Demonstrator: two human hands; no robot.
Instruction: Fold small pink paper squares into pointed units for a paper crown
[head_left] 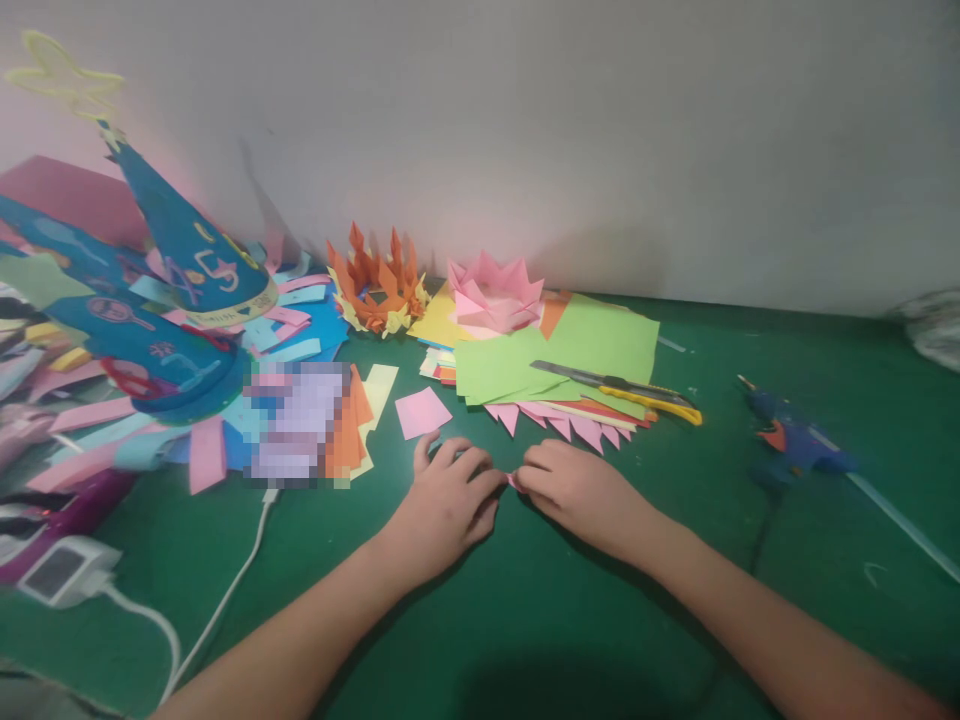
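Both hands meet over the green table, fingertips almost touching. Between them shows a small piece of pink paper (pixel 512 481), mostly covered by the fingers. My right hand (pixel 577 495) is closed with its fingertips pinching that piece. My left hand (pixel 454 505) has its thumb and index finger together at the paper's left end, its other fingers curled loosely. A flat pink paper square (pixel 424 412) lies just beyond my left hand. Past my right hand are several pink pointed paper pieces (pixel 589 428), partly under a stack of coloured sheets.
Green sheets (pixel 517 370) carry a yellow box cutter (pixel 667 402). Behind stand a pink paper crown (pixel 496 292) and an orange paper crown (pixel 379 285). Blue cone hats (pixel 195 235) crowd the left, near a white cable (pixel 255 560). A blue glue gun (pixel 799 435) lies right.
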